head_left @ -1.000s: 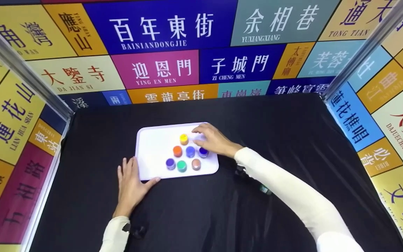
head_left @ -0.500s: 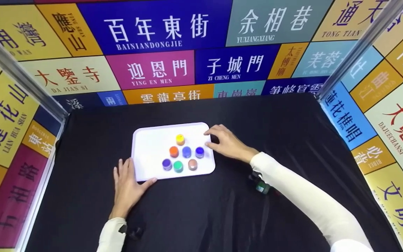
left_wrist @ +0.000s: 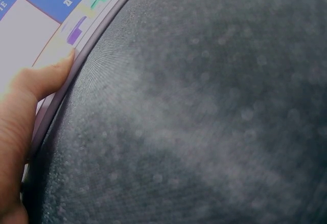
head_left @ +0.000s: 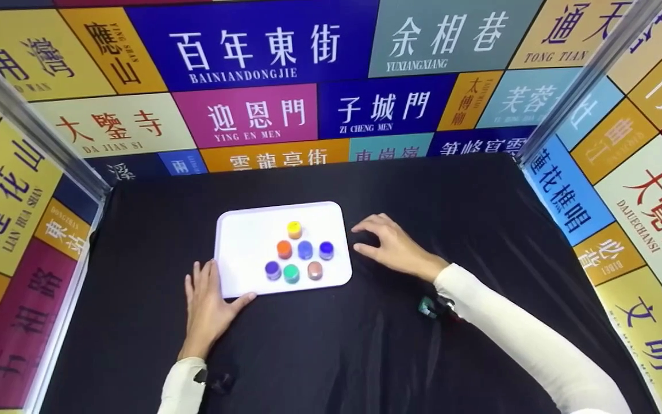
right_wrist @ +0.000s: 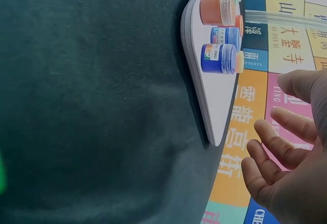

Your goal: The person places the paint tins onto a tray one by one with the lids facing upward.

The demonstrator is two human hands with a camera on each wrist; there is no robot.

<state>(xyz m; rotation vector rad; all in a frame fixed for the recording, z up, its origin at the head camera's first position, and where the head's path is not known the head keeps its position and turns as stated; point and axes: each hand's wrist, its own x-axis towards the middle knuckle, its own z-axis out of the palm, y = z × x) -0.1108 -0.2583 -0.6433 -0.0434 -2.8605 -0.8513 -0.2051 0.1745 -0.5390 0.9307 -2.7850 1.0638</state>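
A white tray (head_left: 245, 230) holds several small paint jars in different colours. The yellow jar (head_left: 294, 230) stands farthest back, with the orange jar (head_left: 284, 249), light blue jar (head_left: 305, 249) and dark blue jar (head_left: 326, 250) in a row before it. Nearest the front edge are the purple jar (head_left: 272, 270), green jar (head_left: 291, 273) and brown jar (head_left: 315, 270). My left hand (head_left: 210, 310) rests at the tray's front left corner, thumb on the front rim, fingers along the left side. Off the tray's right side, my right hand (head_left: 397, 247) hovers with loosely bent fingers, holding nothing.
Black cloth (head_left: 331, 345) covers the table. A small green object (head_left: 427, 306) lies by my right wrist, partly hidden by the wrist camera. Walls with coloured sign panels (head_left: 250, 115) and metal corner posts (head_left: 578, 86) enclose the back and sides.
My right hand has moved from above the tray, beside the dark blue jar, rightward and off the tray. The dark blue jar now shows fully. My left hand stays at the tray's corner.
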